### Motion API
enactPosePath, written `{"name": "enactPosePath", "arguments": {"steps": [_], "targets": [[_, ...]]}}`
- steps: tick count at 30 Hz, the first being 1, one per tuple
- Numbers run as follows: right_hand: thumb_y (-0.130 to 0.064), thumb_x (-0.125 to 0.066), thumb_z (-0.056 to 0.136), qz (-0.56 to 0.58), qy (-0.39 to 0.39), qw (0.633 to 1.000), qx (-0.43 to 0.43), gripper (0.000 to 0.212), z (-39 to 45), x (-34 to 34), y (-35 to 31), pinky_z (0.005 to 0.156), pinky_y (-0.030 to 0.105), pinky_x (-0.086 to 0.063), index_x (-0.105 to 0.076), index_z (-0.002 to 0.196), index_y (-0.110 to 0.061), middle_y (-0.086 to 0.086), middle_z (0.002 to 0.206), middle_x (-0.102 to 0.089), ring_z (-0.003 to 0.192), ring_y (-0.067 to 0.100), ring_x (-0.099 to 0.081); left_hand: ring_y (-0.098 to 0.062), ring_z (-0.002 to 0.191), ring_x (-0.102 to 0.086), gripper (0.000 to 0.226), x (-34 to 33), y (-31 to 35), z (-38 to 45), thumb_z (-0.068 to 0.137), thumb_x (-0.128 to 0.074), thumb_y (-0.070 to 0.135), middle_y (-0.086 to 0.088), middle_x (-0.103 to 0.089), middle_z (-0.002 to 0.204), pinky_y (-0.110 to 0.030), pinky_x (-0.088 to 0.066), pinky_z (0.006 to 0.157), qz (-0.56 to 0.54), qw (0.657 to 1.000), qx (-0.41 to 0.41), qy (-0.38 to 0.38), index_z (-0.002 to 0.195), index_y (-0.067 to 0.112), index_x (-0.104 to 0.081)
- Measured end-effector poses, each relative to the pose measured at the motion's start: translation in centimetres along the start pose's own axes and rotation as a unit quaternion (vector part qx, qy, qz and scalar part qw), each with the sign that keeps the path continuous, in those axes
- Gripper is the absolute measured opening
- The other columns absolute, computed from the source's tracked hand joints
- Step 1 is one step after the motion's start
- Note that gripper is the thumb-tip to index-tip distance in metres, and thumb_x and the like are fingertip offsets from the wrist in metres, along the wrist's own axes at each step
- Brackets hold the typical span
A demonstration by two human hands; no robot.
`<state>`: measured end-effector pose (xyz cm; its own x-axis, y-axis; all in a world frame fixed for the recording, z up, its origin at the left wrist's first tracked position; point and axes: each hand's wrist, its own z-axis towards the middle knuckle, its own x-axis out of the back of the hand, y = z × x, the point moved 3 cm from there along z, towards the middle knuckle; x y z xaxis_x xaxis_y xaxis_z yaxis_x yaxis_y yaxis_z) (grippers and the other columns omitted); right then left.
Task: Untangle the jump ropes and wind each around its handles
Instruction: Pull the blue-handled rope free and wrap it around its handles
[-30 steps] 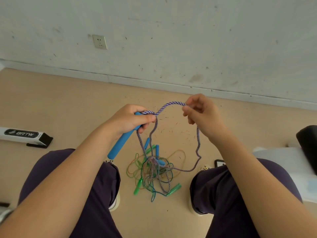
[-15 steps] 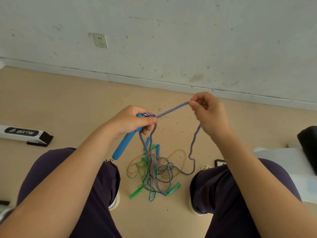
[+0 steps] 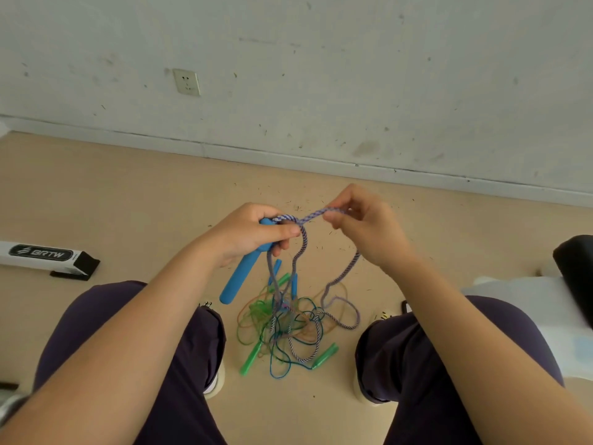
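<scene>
My left hand (image 3: 253, 231) grips the top of a blue foam handle (image 3: 239, 279) that slants down toward my left knee. A purple-and-white braided rope (image 3: 303, 244) loops over that handle's top end. My right hand (image 3: 362, 226) pinches the same rope just right of the handle, and the short stretch between my hands is nearly taut. From both hands the rope hangs down into a tangle (image 3: 288, 322) of green, blue and orange cords on the floor between my feet. Green handles (image 3: 325, 354) and a second blue handle (image 3: 293, 285) lie in that tangle.
A white and black box (image 3: 45, 256) marked BRTW lies on the floor at the left. A wall (image 3: 321, 75) with a socket (image 3: 186, 82) stands ahead. A black and white object (image 3: 574, 284) sits by my right knee. My knees flank the tangle.
My right hand has moved left toward the handle, shortening the rope between my hands. The loop hanging from my right hand has drawn higher and closer in.
</scene>
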<state>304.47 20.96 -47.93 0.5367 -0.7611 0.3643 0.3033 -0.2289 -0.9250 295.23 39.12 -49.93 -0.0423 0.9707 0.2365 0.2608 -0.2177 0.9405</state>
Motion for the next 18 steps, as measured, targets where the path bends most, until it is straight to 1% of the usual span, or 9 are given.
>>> {"name": "enactPosePath", "arguments": {"steps": [1,2,4,7,10,13,15,17,18], "targets": [[-0.006,-0.067,0.090,0.015,0.036,0.999,-0.008,0.010,0.1,0.7,0.0,0.056,0.013,-0.039,-0.060,0.085,-0.011,0.001,0.070,-0.059,0.054,-0.003,-0.050,-0.015,0.065,-0.062,0.015,0.4,-0.3,0.0,0.093,-0.068,0.020,-0.004,-0.069,0.074,-0.031,-0.055,0.073,0.014,1.000,0.008,0.000,0.092,0.005,-0.071],[-0.007,-0.066,0.091,0.029,0.068,0.997,-0.018,0.010,0.2,1.3,0.1,0.054,0.014,-0.039,-0.059,0.085,-0.012,0.000,0.069,-0.059,0.052,-0.003,-0.049,-0.015,0.066,-0.063,0.015,0.9,-0.5,0.1,0.093,-0.067,0.020,-0.004,-0.069,0.075,-0.032,-0.055,0.075,0.024,1.000,0.017,0.001,0.092,0.006,-0.072],[-0.009,-0.068,0.090,0.044,0.093,0.994,-0.038,0.012,0.3,2.1,0.5,0.052,0.020,-0.041,-0.060,0.085,-0.016,0.001,0.068,-0.060,0.051,0.004,-0.048,-0.016,0.065,-0.062,0.014,1.6,-1.0,0.1,0.094,-0.067,0.020,-0.004,-0.068,0.072,-0.034,-0.054,0.074,0.027,0.999,0.027,0.020,0.093,0.008,-0.073],[-0.009,-0.072,0.087,0.050,0.044,0.997,-0.040,0.010,0.2,1.8,0.6,0.051,0.024,-0.042,-0.063,0.089,-0.014,0.005,0.070,-0.063,0.051,0.012,-0.049,-0.014,0.057,-0.054,0.014,1.6,-0.8,0.0,0.093,-0.068,0.017,-0.002,-0.062,0.064,-0.033,-0.050,0.067,-0.015,0.999,0.017,0.042,0.093,0.004,-0.073],[-0.009,-0.074,0.085,0.040,-0.027,0.999,-0.022,0.013,-0.3,0.5,0.4,0.050,0.023,-0.042,-0.065,0.095,-0.012,0.010,0.071,-0.062,0.052,0.011,-0.049,-0.015,0.053,-0.050,0.019,0.0,-0.2,-0.2,0.092,-0.068,0.018,-0.002,-0.059,0.062,-0.029,-0.048,0.059,-0.047,0.999,-0.004,0.011,0.096,-0.001,-0.070],[-0.010,-0.074,0.086,0.028,-0.078,0.996,-0.015,0.012,-0.6,-1.2,0.3,0.050,0.020,-0.040,-0.066,0.093,-0.015,0.003,0.068,-0.060,0.053,0.008,-0.048,-0.015,0.050,-0.048,0.019,-0.9,0.1,0.0,0.093,-0.067,0.015,-0.003,-0.058,0.061,-0.027,-0.048,0.056,-0.062,0.998,-0.012,-0.001,0.095,-0.004,-0.069],[-0.011,-0.073,0.086,0.006,-0.084,0.996,-0.007,0.012,-0.6,-2.0,0.3,0.053,0.021,-0.041,-0.065,0.090,-0.019,0.004,0.068,-0.061,0.057,0.010,-0.050,-0.015,0.050,-0.049,0.013,-1.1,0.1,0.1,0.093,-0.067,0.014,-0.003,-0.059,0.062,-0.028,-0.049,0.057,-0.065,0.998,-0.005,-0.008,0.090,0.002,-0.069],[-0.011,-0.072,0.087,-0.013,-0.073,0.997,0.005,0.013,-0.4,-2.0,0.4,0.059,0.029,-0.043,-0.064,0.087,-0.022,0.015,0.074,-0.063,0.062,0.015,-0.051,-0.015,0.053,-0.052,0.010,-1.2,0.1,0.3,0.092,-0.067,0.015,-0.003,-0.061,0.065,-0.029,-0.050,0.059,-0.069,0.997,0.000,-0.019,0.091,0.005,-0.069],[-0.011,-0.070,0.088,-0.021,-0.058,0.998,0.009,0.014,-0.2,-1.8,0.5,0.062,0.032,-0.042,-0.064,0.086,-0.022,0.017,0.075,-0.063,0.064,0.017,-0.051,-0.016,0.055,-0.054,0.010,-1.1,0.0,0.3,0.092,-0.067,0.015,-0.003,-0.062,0.066,-0.028,-0.051,0.061,-0.072,0.997,0.000,-0.023,0.092,0.005,-0.070]]}}
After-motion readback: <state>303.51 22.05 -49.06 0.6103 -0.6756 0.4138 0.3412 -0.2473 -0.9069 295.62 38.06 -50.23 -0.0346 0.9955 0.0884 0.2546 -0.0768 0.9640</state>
